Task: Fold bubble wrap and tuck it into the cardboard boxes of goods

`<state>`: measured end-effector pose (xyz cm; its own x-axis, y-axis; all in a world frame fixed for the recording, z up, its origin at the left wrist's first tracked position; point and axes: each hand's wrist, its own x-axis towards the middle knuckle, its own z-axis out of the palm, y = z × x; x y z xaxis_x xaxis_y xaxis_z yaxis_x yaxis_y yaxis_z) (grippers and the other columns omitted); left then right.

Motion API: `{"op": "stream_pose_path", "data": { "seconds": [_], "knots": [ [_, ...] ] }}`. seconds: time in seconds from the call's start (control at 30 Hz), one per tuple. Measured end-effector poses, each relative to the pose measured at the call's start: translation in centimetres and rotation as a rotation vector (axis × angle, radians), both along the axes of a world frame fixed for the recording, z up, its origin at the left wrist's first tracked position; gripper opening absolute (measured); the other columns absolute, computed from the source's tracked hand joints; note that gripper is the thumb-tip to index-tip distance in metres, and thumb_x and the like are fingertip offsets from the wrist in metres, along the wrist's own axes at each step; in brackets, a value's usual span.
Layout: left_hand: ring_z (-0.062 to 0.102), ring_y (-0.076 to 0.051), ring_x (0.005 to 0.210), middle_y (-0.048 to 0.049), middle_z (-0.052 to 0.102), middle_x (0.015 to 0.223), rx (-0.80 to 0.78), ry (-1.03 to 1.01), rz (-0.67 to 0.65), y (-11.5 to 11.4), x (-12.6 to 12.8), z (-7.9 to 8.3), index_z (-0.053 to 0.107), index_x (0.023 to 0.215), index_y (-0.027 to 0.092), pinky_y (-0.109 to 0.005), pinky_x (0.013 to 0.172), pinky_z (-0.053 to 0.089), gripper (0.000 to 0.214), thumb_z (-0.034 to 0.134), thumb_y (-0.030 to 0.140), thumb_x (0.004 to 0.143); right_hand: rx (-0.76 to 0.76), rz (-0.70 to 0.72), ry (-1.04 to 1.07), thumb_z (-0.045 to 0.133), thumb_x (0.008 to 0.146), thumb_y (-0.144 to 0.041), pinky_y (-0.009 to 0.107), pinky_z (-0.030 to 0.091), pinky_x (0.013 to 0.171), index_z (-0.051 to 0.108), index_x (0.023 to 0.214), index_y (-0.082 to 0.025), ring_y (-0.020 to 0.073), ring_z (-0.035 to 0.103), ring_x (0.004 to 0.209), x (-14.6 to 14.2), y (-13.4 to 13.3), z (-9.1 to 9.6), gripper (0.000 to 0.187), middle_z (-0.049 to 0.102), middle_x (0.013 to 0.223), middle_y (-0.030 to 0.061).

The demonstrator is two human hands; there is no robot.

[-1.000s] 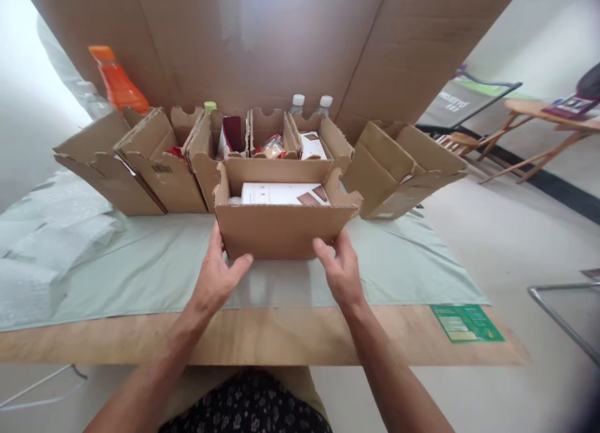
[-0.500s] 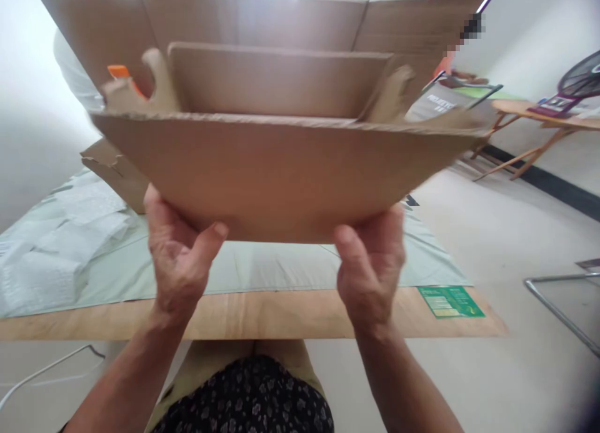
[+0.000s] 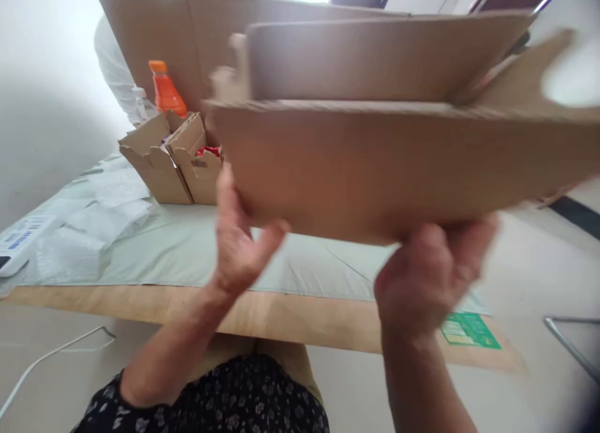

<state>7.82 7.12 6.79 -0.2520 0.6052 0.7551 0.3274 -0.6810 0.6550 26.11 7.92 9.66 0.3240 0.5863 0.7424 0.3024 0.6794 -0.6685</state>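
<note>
A brown cardboard box with notched side walls is held up above the table, its near wall facing me. My left hand supports its lower left edge, thumb on the near wall and fingers partly behind it. At the lower right, my right hand grips the same box, slightly smeared by motion. The box's inside bottom is hidden from me. Two smaller cardboard boxes stand on the table just left of it, one with red packets showing inside.
An orange bottle and a clear bottle stand behind the small boxes, before a tall cardboard panel. Bubble wrap and a white device lie at left. A green card lies on the table's wooden edge.
Both hands have carried the cardboard box to the right, and its right side is now closer to me. The small boxes and orange bottle have come into fuller view on the left.
</note>
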Motion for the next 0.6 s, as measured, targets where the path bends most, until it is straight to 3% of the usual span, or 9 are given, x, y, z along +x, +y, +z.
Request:
{"op": "stream_pose_path", "data": {
  "seconds": [0.07,0.17,0.3,0.37,0.47,0.6],
  "knots": [
    [0.053,-0.032,0.142,-0.0114,0.051,0.154,-0.089,0.013,-0.025,-0.6,1.6,-1.3,0.030,0.158,0.031,-0.046,0.112,0.054,0.072,0.058,0.058,0.097,0.045,-0.075,0.118,0.060,0.091,-0.031,0.058,0.039,0.121,0.067,0.116,-0.039,0.0354,0.053,0.140,1.0,-1.2,-0.9,0.027,0.067,0.132,0.0042],
    [0.060,-0.029,0.133,-0.0097,0.060,0.141,-0.112,-0.018,-0.026,-1.6,0.4,-2.5,0.038,0.152,0.031,-0.042,0.107,0.057,0.064,0.063,0.052,0.097,-0.060,0.006,0.068,0.061,0.093,-0.037,0.060,0.039,0.121,0.062,0.131,-0.040,0.0352,0.052,0.141,0.4,-2.1,-2.8,0.038,0.063,0.138,0.0047],
    [0.053,-0.030,0.141,-0.0021,0.057,0.143,0.000,-0.051,0.038,0.3,-4.0,-0.7,0.048,0.142,0.032,-0.043,0.117,0.049,0.064,0.072,0.058,0.089,-0.123,0.157,-0.147,0.046,0.100,-0.050,0.056,0.048,0.113,0.035,0.155,-0.034,0.0346,0.050,0.143,-2.5,0.4,-2.4,0.058,0.052,0.149,0.0119],
    [0.051,-0.030,0.143,-0.0019,0.055,0.146,0.038,-0.067,0.024,1.4,-4.0,-0.2,0.046,0.143,0.032,-0.044,0.120,0.046,0.068,0.074,0.059,0.087,-0.084,0.132,-0.158,0.045,0.100,-0.049,0.055,0.048,0.113,0.036,0.154,-0.032,0.0343,0.049,0.143,-2.6,1.6,-1.7,0.057,0.051,0.148,0.0124],
    [0.049,-0.032,0.146,-0.0078,0.051,0.153,-0.050,-0.119,-0.058,1.4,-0.6,-2.0,0.038,0.152,0.031,-0.048,0.122,0.044,0.077,0.073,0.053,0.088,-0.015,0.036,-0.002,0.057,0.096,-0.044,0.051,0.049,0.107,0.053,0.134,-0.028,0.0317,0.057,0.126,0.0,1.4,-2.5,0.042,0.058,0.126,0.0100],
    [0.047,-0.034,0.148,-0.0126,0.047,0.160,-0.275,-0.207,-0.224,-0.7,4.7,-7.0,0.031,0.161,0.028,-0.054,0.125,0.039,0.085,0.073,0.033,0.087,-0.061,-0.032,0.145,0.067,0.091,-0.039,0.042,0.047,0.100,0.061,0.115,-0.022,0.0248,0.057,0.107,5.0,-0.6,-7.2,0.030,0.058,0.105,0.0046]
  ]
}}
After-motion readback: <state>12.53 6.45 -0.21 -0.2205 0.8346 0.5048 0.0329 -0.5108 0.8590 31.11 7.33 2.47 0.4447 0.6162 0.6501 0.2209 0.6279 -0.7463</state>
